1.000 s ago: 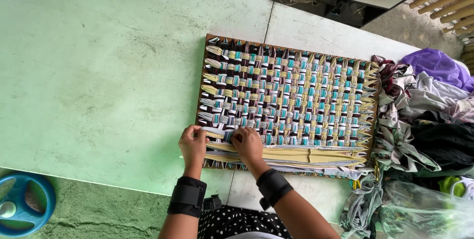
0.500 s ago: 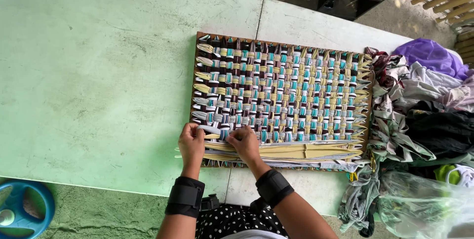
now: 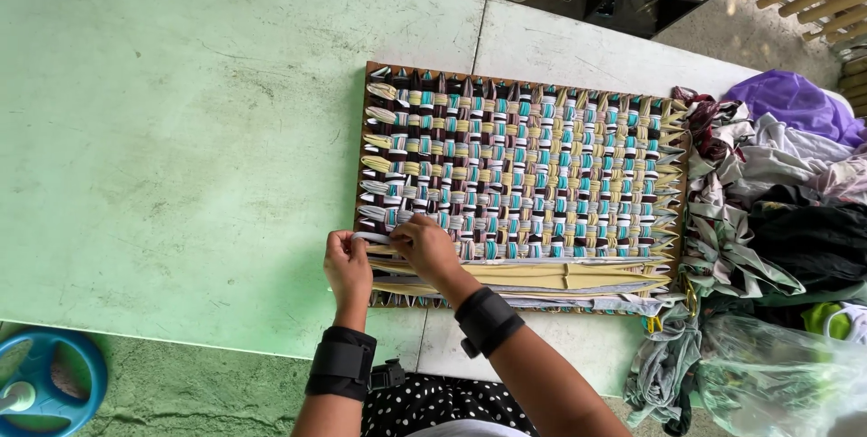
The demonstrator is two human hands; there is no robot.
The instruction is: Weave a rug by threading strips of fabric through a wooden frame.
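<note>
Work in hand: a person is weaving cloth strips across a wooden frame loom [image 3: 365,144] lying flat on the pale green counter [image 3: 181,130].
Done: most of the woven mat [image 3: 528,175] is filled, from the far edge down to the row by the hands.
Left: a few near rows are showing only plain yellowish strips.
Left hand [image 3: 348,267]: pinching closed on a white strip [image 3: 372,238] at the loom's near left corner.
Right hand [image 3: 429,249]: fingers curled closed, gripping the same strip just beside it.
Nearby: a scrap fabric pile [image 3: 777,220] is sitting at the right.
</note>
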